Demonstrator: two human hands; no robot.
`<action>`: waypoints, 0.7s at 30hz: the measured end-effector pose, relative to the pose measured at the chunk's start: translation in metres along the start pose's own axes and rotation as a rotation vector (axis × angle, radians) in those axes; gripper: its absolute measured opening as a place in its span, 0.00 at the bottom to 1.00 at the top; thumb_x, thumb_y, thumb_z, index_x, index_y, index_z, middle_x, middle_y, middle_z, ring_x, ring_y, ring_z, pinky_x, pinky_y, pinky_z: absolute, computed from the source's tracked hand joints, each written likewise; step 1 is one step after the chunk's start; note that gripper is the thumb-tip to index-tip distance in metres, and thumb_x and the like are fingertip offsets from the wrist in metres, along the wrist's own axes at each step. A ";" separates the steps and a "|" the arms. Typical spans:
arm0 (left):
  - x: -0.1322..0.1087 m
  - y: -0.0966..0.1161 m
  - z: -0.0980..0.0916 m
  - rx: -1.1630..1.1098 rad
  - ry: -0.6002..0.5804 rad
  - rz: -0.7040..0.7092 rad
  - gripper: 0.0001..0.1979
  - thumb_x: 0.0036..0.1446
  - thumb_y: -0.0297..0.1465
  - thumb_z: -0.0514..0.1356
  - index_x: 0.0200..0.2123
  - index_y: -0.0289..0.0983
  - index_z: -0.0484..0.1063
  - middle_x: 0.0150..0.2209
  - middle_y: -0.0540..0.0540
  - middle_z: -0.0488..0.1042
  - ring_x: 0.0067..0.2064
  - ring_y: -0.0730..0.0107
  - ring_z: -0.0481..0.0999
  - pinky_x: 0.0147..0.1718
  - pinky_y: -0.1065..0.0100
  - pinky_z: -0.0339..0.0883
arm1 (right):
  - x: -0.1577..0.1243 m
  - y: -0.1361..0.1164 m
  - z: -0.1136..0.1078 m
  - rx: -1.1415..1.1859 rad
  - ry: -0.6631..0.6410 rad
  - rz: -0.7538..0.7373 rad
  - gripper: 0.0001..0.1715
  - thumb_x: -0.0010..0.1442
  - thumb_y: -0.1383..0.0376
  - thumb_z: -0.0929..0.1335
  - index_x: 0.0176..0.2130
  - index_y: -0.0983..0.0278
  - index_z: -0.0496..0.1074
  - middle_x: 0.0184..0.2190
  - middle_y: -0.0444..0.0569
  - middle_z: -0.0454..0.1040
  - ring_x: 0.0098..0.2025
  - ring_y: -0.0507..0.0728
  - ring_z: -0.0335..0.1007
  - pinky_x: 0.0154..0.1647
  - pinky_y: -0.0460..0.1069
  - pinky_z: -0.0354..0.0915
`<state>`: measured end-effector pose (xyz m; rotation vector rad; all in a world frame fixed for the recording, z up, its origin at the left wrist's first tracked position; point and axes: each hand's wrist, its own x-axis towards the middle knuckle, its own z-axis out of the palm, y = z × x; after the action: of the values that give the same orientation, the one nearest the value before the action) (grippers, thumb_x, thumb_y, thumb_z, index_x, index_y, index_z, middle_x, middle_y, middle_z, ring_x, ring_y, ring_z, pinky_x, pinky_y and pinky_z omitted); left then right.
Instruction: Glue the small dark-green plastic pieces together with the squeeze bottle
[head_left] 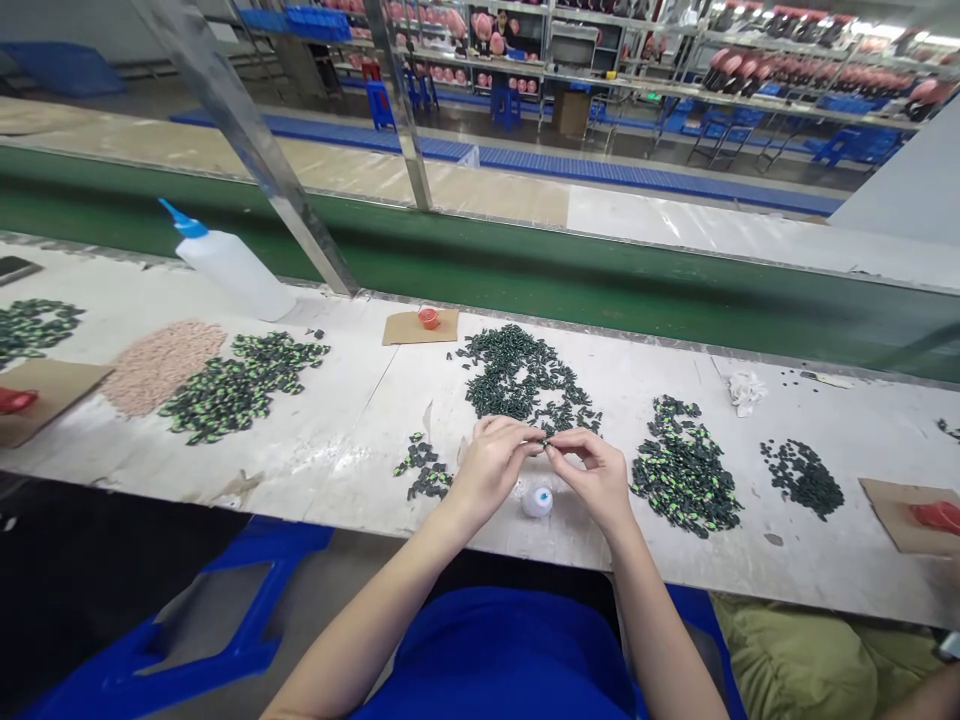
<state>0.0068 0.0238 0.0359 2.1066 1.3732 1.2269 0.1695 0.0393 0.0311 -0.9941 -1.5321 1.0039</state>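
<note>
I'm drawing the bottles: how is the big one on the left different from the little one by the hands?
The squeeze bottle looks bigger than the small bottle. The squeeze bottle shows a long blue spout, the small bottle just a blue tip. The squeeze bottle is near a metal post, the small bottle near the left hand and right hand. Both are whitish with blue tops.

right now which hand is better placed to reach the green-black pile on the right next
Likely the right hand: it is beside that green-black pile, with the left hand farther away. Both hands meet at a small piece.
</note>
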 end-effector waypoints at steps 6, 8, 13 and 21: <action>0.004 0.007 -0.001 0.129 0.046 0.204 0.09 0.63 0.23 0.52 0.36 0.37 0.72 0.32 0.47 0.78 0.37 0.66 0.74 0.45 0.58 0.60 | -0.002 0.001 0.003 0.134 0.077 0.105 0.09 0.45 0.67 0.73 0.31 0.61 0.73 0.27 0.44 0.75 0.28 0.52 0.71 0.32 0.48 0.71; 0.005 0.009 -0.001 0.138 0.064 0.263 0.09 0.62 0.22 0.52 0.36 0.36 0.71 0.32 0.46 0.78 0.37 0.66 0.74 0.44 0.60 0.61 | -0.002 0.001 0.003 0.163 0.105 0.109 0.10 0.44 0.67 0.74 0.30 0.61 0.72 0.25 0.43 0.73 0.28 0.51 0.70 0.31 0.47 0.70; 0.006 0.010 0.000 0.135 0.088 0.338 0.08 0.62 0.22 0.52 0.36 0.36 0.70 0.32 0.46 0.78 0.37 0.66 0.74 0.42 0.61 0.63 | -0.001 0.003 0.003 0.213 0.120 0.115 0.14 0.42 0.66 0.75 0.30 0.60 0.69 0.23 0.41 0.69 0.27 0.50 0.67 0.30 0.46 0.69; 0.008 0.005 0.003 0.140 0.061 0.350 0.10 0.61 0.21 0.52 0.37 0.36 0.72 0.32 0.45 0.78 0.39 0.64 0.74 0.42 0.60 0.64 | 0.004 0.008 0.003 0.225 0.102 0.086 0.17 0.42 0.61 0.76 0.30 0.60 0.67 0.23 0.40 0.69 0.26 0.50 0.67 0.30 0.46 0.68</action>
<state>0.0137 0.0291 0.0412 2.5068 1.1774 1.3682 0.1668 0.0454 0.0242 -0.9431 -1.2708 1.1406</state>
